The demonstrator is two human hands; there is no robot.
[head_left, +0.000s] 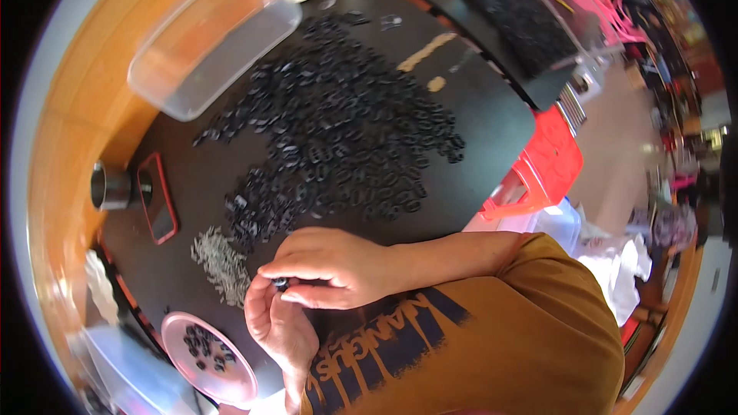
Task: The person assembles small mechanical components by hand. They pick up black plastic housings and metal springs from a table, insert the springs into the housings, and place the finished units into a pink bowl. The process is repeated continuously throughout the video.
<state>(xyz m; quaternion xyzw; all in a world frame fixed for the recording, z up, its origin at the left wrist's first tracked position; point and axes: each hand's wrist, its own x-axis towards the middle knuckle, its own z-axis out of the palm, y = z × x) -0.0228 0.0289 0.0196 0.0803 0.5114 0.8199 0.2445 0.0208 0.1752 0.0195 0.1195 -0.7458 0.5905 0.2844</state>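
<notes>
Pinching a small black part (280, 283), both hands' (327, 267) fingertips share a narrow grip.

1. Bright daylight fills the scene; it seems to come from the far right, where the floor (615, 146) is washed out.
2. The clear plastic tub (215, 34) at far left shows soft glare.
3. The black mat (492, 131) stays dark, so the heap of small black parts (346, 131) blends into it.
4. Fisheye bending curves the wooden table edge (69, 131); the corners are black.
5. The near left rim is blurred.
</notes>
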